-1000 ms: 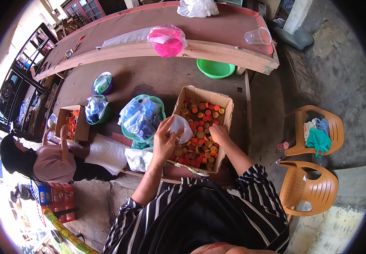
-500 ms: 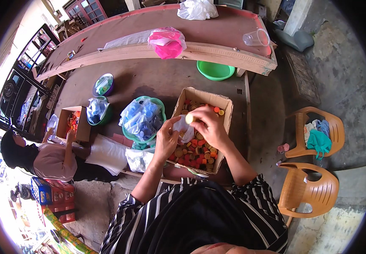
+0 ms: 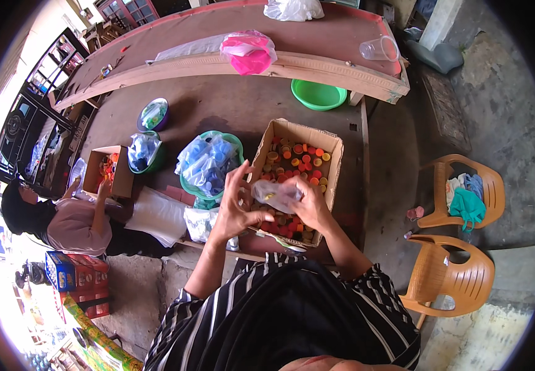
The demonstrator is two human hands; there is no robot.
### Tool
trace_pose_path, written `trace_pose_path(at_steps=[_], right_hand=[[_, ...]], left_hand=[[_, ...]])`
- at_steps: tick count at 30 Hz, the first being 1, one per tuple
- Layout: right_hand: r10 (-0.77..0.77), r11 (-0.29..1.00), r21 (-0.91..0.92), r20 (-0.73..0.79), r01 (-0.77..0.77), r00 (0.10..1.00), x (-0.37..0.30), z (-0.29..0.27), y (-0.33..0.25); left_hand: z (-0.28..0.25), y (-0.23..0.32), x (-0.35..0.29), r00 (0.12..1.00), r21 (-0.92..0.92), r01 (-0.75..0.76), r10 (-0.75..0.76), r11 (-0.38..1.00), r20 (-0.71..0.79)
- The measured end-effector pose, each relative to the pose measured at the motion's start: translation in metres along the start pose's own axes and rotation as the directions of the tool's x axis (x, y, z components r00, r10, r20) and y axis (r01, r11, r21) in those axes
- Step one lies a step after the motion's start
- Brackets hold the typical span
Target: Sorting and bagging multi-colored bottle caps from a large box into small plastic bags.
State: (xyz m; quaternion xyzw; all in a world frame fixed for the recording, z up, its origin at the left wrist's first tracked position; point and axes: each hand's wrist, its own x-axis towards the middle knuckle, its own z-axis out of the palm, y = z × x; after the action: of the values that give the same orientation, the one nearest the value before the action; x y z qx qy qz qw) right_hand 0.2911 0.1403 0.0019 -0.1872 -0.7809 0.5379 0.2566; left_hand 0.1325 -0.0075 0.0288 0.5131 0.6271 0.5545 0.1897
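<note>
Over a cardboard box of red, orange and yellow bottle caps, my right hand pinches a small clear plastic bag. A yellowish cap shows through the bag's film. My left hand is just left of the bag, thumb and fingers spread wide apart, with nothing visible in its grasp. To the left of the box stands a green basin heaped with bagged blue caps.
A person at the left handles another box of orange caps. Smaller bowls hold bagged caps. A raised wooden shelf crosses the far side, with a green bowl below it. Orange plastic chairs stand at the right.
The yellowish cap held up in my right hand is now inside the bag. My left hand has opened away from the bag, and my right hand has taken hold of it.
</note>
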Motion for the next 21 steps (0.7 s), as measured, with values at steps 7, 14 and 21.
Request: trace_pose_path(at_steps=[7,14,21], right_hand=[[-0.234,0.971,0.083,0.171,0.223,0.957,-0.060,0.012,-0.009],[0.078,0.970,0.241,-0.141,-0.042,0.987,-0.084,-0.022,0.014],[0.234,0.933,0.234,0.188,-0.275,0.954,-0.107,-0.009,0.047]], left_hand=[[0.028,-0.053,-0.045,0.923,-0.003,-0.161,0.151,0.987,0.353],[0.050,-0.055,-0.080,0.838,-0.018,0.397,-0.354,0.918,0.416],[0.059,-0.057,-0.091,0.871,-0.078,0.442,-0.407,0.894,0.274]])
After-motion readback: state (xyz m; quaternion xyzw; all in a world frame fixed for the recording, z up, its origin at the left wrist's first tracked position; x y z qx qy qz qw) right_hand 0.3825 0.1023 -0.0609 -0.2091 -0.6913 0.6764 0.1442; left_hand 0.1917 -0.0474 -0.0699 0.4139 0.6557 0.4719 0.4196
